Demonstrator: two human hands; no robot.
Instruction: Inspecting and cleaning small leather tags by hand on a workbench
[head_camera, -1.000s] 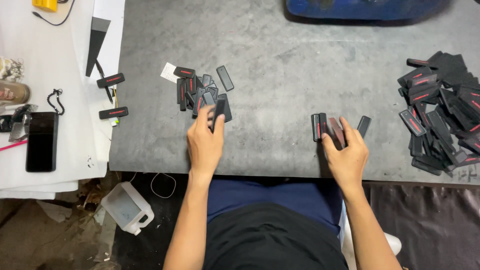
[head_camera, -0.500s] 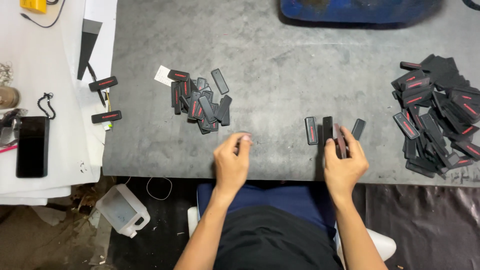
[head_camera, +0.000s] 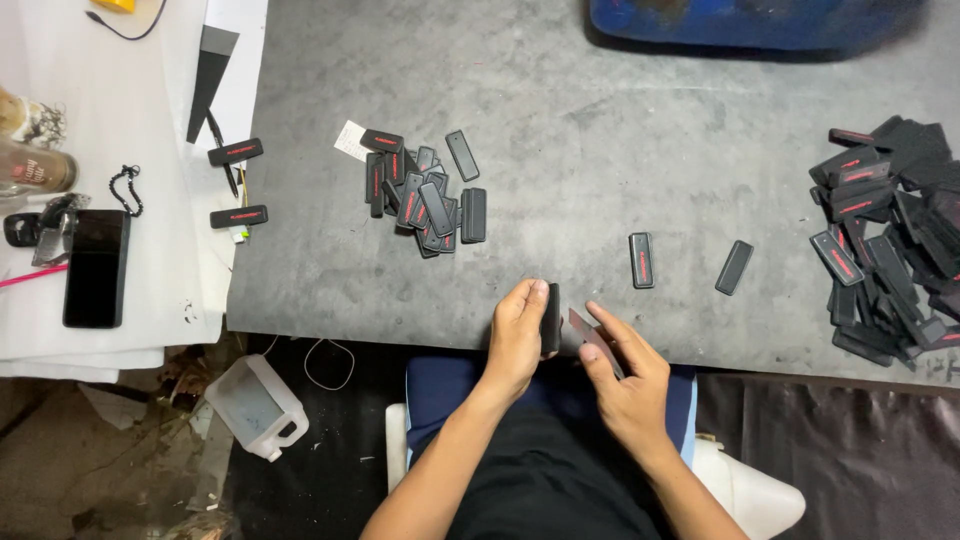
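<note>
Here, black tag (head_camera: 551, 318) in left hand (head_camera: 517, 335)

- The black piece (head_camera: 551, 318) in the left hand (head_camera: 517, 335) is mostly covered by the fingers; only one long edge shows.
- The flat strip (head_camera: 592, 340) in the right hand (head_camera: 625, 375) is partly hidden by the thumb.
- The blue tray (head_camera: 760, 22) is cut off by the top edge.
- The right-hand pile of black tags (head_camera: 890, 240) runs past the right edge.
- Lower tags in the middle pile (head_camera: 425, 195) are buried under others.
</note>
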